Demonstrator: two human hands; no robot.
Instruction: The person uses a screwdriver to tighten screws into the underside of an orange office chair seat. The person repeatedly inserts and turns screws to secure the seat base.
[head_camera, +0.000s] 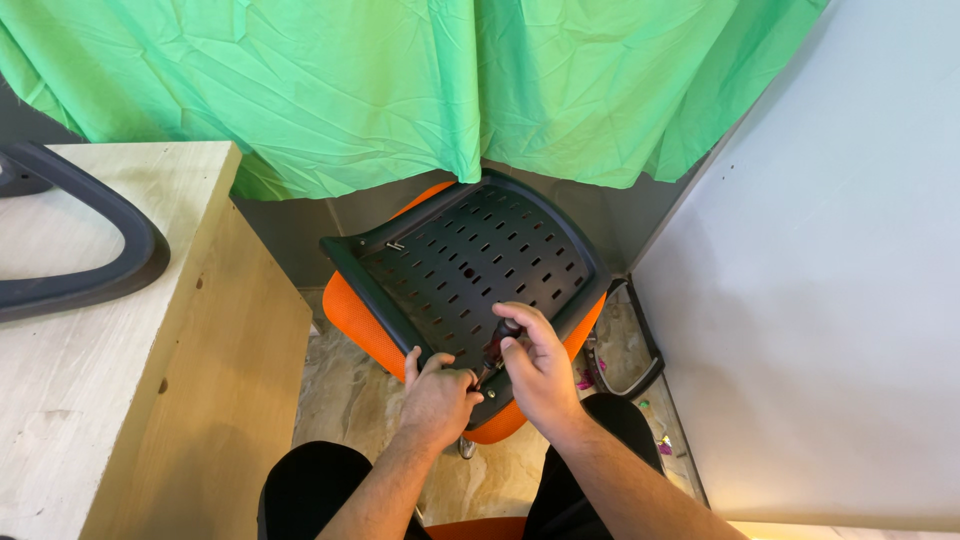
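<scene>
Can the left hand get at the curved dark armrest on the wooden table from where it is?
Probably yes. The left hand grips the near edge of the black perforated seat panel; the armrest lies in the open on the table to its left, nothing between them.

Green curtain (400, 90) behind; pale wooden table (90, 340) left; stone floor (350, 400).

Black perforated seat base (480, 260); green cloth (400, 90)

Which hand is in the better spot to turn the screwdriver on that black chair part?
Probably the right hand: it already wraps the dark-handled screwdriver over the black perforated plastic chair panel. The left hand grips the panel's near edge.
</scene>
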